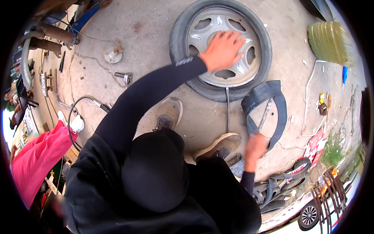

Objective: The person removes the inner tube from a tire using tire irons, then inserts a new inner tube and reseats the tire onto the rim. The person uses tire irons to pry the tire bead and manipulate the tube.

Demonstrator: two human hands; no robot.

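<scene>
A tyre (179, 50) on a silver steel rim (249, 72) lies flat on the concrete before me. My left hand (224, 50) is over the rim's centre, fingers apart. A tyre lever (228, 111) extends from the rim's lower edge toward my right shoe (222, 142). Beside the tyre lies a looped black rubber band (280, 117), with another metal bar (265, 114) inside the loop. My right hand (255, 150) is at the band's lower end, blurred; whether it grips anything is unclear.
A ratchet-like tool (126, 78) and a metal stand (113, 55) lie left. An air hose (73, 115) runs near a person in pink trousers (43, 156). A yellow-green jug (327, 43) stands upper right. Rubber scraps (278, 187) are piled lower right.
</scene>
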